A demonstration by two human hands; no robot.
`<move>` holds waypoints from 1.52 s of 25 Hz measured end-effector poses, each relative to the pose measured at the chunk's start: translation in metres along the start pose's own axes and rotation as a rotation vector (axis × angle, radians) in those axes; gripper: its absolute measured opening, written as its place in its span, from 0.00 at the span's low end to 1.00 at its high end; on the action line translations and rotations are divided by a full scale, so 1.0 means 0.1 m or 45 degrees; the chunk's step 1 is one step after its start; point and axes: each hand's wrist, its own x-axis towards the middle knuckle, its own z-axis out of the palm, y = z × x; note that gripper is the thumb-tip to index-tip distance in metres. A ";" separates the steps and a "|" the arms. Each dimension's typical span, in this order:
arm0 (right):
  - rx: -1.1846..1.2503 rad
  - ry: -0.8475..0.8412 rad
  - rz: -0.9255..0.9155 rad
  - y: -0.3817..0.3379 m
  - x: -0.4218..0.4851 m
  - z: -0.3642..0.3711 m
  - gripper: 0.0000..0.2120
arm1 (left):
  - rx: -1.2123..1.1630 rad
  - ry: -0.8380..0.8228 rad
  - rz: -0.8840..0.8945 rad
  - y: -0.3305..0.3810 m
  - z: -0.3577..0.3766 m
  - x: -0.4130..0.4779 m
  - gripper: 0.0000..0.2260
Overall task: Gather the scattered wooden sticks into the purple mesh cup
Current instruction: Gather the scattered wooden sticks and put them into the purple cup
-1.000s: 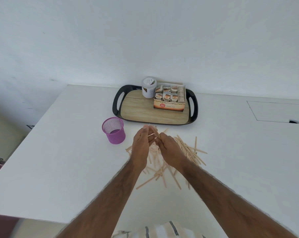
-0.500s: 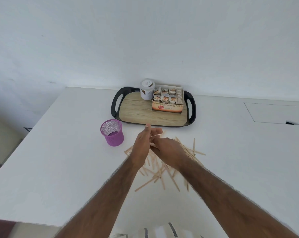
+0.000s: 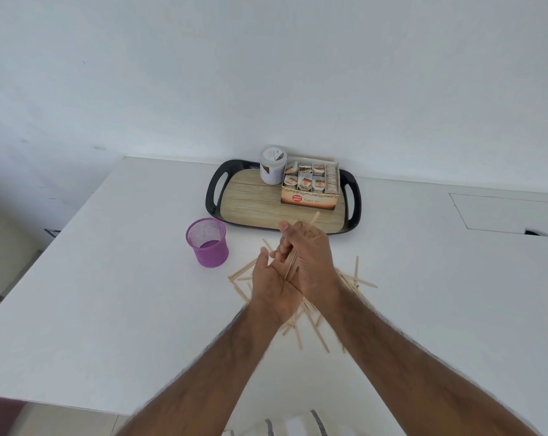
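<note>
Above the pile, my two hands are pressed together around a bundle of wooden sticks (image 3: pixel 292 262). My right hand (image 3: pixel 312 258) grips the bundle from the right, and one stick tip pokes out above its fingers. From the left, my left hand (image 3: pixel 271 286) holds the bundle with its fingers curled against it. Several more loose sticks (image 3: pixel 356 278) lie scattered on the white table (image 3: pixel 109 294) under and around my hands. The purple mesh cup (image 3: pixel 208 243) stands upright to the left of my hands, a short gap away; no sticks show in it.
A black-rimmed tray (image 3: pixel 214 191) with a wood-pattern base sits behind the pile, carrying a white jar (image 3: pixel 273 165) and an open box of tea sachets (image 3: pixel 310 187). The wall rises right behind it. The table's left edge runs diagonally past the cup.
My hands have closed together and lifted a bundle of sticks off the pile, holding it more upright. The view shifted slightly. The cup and tray stayed put.
</note>
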 end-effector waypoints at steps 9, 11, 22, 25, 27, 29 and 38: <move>-0.632 0.246 -0.221 0.03 -0.03 -0.18 0.17 | 0.751 0.147 -0.018 0.10 0.12 0.02 0.20; -0.611 0.209 -0.191 0.02 -0.04 -0.24 0.17 | 0.996 0.232 -0.053 0.13 0.12 0.01 0.20; -0.820 0.232 -0.460 -0.08 -0.01 -0.33 0.16 | 1.386 0.401 0.298 0.14 0.05 0.06 0.23; -1.046 0.171 -0.291 -0.08 -0.01 -0.34 0.17 | 1.432 0.405 0.363 0.16 0.05 0.05 0.22; -1.044 0.155 -0.200 -0.13 0.00 -0.42 0.16 | 1.514 0.508 0.452 0.20 0.02 0.06 0.23; -1.060 0.098 -0.145 -0.17 -0.01 -0.50 0.12 | 1.573 0.588 0.534 0.26 -0.03 0.07 0.23; -0.727 -0.022 0.044 -0.24 -0.05 -0.58 0.04 | 1.653 0.540 0.612 0.33 -0.13 0.00 0.24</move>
